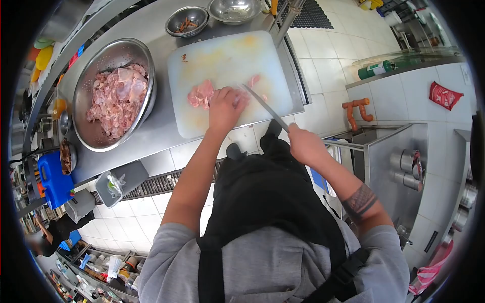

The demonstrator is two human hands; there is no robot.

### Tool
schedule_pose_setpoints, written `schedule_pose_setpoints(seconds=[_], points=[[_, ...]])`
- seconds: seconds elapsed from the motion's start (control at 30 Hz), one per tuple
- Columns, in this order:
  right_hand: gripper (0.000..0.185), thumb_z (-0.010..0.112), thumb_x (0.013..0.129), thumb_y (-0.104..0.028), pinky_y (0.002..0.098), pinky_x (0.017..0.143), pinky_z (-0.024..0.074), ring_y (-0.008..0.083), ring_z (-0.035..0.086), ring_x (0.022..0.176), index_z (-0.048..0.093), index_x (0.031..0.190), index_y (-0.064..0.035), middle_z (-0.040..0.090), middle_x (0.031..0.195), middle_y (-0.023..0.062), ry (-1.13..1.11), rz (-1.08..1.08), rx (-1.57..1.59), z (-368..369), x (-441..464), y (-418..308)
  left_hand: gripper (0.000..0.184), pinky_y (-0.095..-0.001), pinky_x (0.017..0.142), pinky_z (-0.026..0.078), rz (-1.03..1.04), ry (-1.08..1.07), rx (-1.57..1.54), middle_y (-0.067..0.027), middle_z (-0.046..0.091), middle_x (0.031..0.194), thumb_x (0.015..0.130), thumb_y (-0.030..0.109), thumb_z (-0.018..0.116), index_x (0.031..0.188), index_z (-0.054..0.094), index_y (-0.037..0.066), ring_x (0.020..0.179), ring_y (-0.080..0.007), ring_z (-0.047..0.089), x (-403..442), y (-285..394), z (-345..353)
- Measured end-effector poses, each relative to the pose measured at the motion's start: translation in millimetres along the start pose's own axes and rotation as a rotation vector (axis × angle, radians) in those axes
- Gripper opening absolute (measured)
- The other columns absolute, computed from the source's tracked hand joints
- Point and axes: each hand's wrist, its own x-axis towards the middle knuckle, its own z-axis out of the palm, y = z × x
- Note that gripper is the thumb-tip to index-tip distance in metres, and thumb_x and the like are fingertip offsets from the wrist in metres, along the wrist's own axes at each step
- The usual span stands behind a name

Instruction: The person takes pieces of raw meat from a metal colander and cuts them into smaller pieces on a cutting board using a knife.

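Note:
A white cutting board (217,55) with yellowish stains lies on the steel counter. My right hand (304,144) is closed round the handle of a long knife (265,105), whose blade reaches left over the board. Close to the blade tip, my left hand (226,107) presses with bent fingers on raw meat. A pink piece of raw meat (200,94) shows just left of that hand, and a smaller scrap (254,80) lies beyond the blade. What sits directly under my left fingers is mostly hidden.
A large steel colander (83,108) heaped with raw meat (118,98) stands left of the board. Behind it are a small steel bowl (174,21) with brownish bits and another steel bowl (235,12). A grey bin (134,177) stands below the counter edge; a person (55,235) is far left.

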Motion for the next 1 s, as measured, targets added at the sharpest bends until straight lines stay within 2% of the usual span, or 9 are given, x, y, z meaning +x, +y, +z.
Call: schedule_pose_setpoints(seconds=[0.1, 0.2, 0.27, 0.4, 0.5, 0.57, 0.8, 1.0], points=[[0.018, 0.052, 0.097, -0.006, 0.0622, 0.085, 0.0557, 0.0503, 0.073, 0.096, 0.054, 0.114, 0.0012, 0.074, 0.098, 0.0291, -0.084, 0.069, 0.005, -1.5, -9.9, 3.9, 0.031, -0.0464, 0.098, 0.052, -0.008, -0.007, -0.006, -0.0115, 0.070, 0.117, 0.086, 0.022, 0.082, 0.113, 0.077, 0.006, 0.112, -0.0337, 0.064, -2.5, 0.4, -1.0], [0.016, 0.051, 0.098, -0.006, 0.0626, 0.085, 0.0557, 0.0506, 0.073, 0.095, 0.053, 0.112, 0.0009, 0.074, 0.097, 0.0301, 0.010, 0.034, 0.046, 12.5, 22.1, 1.2, 0.033, -0.0462, 0.100, 0.052, 0.000, -0.004, 0.022, -0.0129, 0.069, 0.120, 0.086, 0.022, 0.082, 0.115, 0.076, 0.006, 0.113, -0.0339, 0.064, -4.3, 4.6, -3.2], [0.018, 0.054, 0.107, -0.020, 0.0637, 0.075, 0.0540, 0.0519, 0.070, 0.084, 0.051, 0.109, -0.0017, 0.072, 0.085, 0.0290, 0.153, -0.063, 0.023, 24.0, 50.5, -0.6, 0.033, -0.0459, 0.100, 0.052, -0.002, -0.011, -0.007, -0.0142, 0.068, 0.122, 0.086, 0.019, 0.082, 0.116, 0.075, 0.006, 0.114, -0.0342, 0.064, -8.1, 4.0, -6.9], [0.019, 0.054, 0.108, -0.021, 0.0645, 0.072, 0.0535, 0.0524, 0.070, 0.079, 0.051, 0.108, -0.0018, 0.071, 0.082, 0.0294, 0.182, -0.103, 0.057, 16.1, 35.2, -13.3, 0.033, -0.0452, 0.099, 0.054, -0.053, 0.028, -0.104, -0.0144, 0.068, 0.122, 0.086, 0.016, 0.082, 0.116, 0.074, 0.005, 0.115, -0.0340, 0.064, -10.6, 8.7, -12.0], [0.020, 0.054, 0.108, -0.021, 0.0650, 0.072, 0.0530, 0.0525, 0.069, 0.078, 0.051, 0.108, -0.0014, 0.070, 0.082, 0.0296, 0.095, -0.082, 0.053, 3.5, -0.1, -19.3, 0.034, -0.0439, 0.098, 0.055, -0.048, 0.024, -0.139, -0.0141, 0.069, 0.122, 0.085, 0.013, 0.081, 0.117, 0.074, 0.004, 0.117, -0.0339, 0.064, -6.6, -1.4, -5.3], [0.014, 0.049, 0.100, -0.007, 0.0627, 0.083, 0.0554, 0.0508, 0.073, 0.090, 0.054, 0.111, 0.0012, 0.074, 0.092, 0.0300, -0.053, 0.011, 0.065, -9.1, -13.1, -28.7, 0.034, -0.0436, 0.099, 0.056, 0.065, -0.007, -0.083, -0.0143, 0.070, 0.123, 0.085, 0.011, 0.080, 0.117, 0.073, 0.002, 0.118, -0.0338, 0.064, -1.7, -6.6, -1.3], [0.017, 0.049, 0.100, -0.007, 0.0614, 0.084, 0.0557, 0.0503, 0.073, 0.092, 0.054, 0.113, 0.0027, 0.073, 0.093, 0.0310, -0.048, -0.012, 0.124, 23.5, 26.5, -27.0, 0.032, -0.0443, 0.098, 0.057, 0.052, -0.073, -0.114, -0.0155, 0.070, 0.123, 0.086, 0.010, 0.079, 0.116, 0.073, 0.000, 0.119, -0.0353, 0.065, 4.2, -11.3, 2.3], [0.018, 0.049, 0.099, -0.006, 0.0604, 0.086, 0.0560, 0.0506, 0.073, 0.097, 0.053, 0.114, 0.0031, 0.073, 0.101, 0.0321, 0.117, -0.144, 0.201, 33.6, 101.0, -49.9, 0.030, -0.0442, 0.096, 0.058, 0.073, -0.108, -0.119, -0.0157, 0.071, 0.121, 0.085, 0.011, 0.081, 0.112, 0.073, -0.001, 0.116, -0.0354, 0.066, 4.8, -4.7, -0.8]])
